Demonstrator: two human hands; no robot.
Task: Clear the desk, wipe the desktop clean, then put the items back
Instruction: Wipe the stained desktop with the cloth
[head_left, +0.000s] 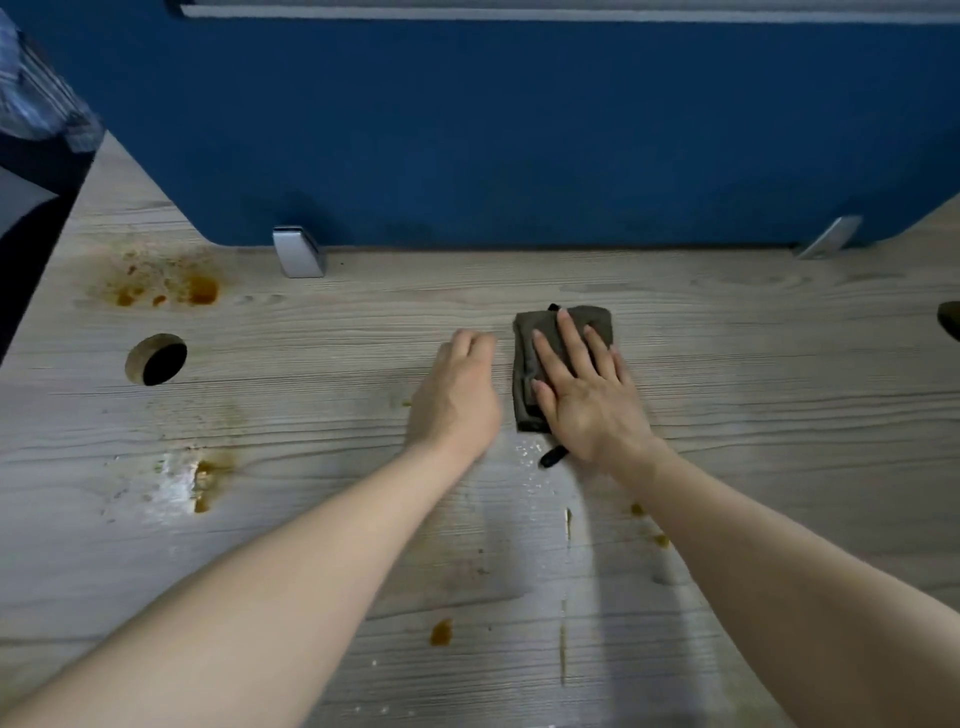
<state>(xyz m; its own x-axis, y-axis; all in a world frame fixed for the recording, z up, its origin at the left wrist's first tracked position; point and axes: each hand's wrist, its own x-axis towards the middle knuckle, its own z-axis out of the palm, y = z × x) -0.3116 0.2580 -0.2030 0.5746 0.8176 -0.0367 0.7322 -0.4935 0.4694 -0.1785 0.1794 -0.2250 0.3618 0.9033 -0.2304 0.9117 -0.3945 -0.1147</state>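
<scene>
Mid-wipe: your right hand (587, 395) presses flat on the folded grey-brown cloth (561, 358) at centre frame, left hand (460, 392) loosely curled, holding nothing. The pale wood-grain bench (779, 415) is bare of items (orange-brown stains (171, 288) remain upper left).

You have nothing to read here: no words, labels, brand marks or numbers show on the desk (727, 364), on the cloth (561, 332) or on the blue panel (467, 130) behind it.
</scene>
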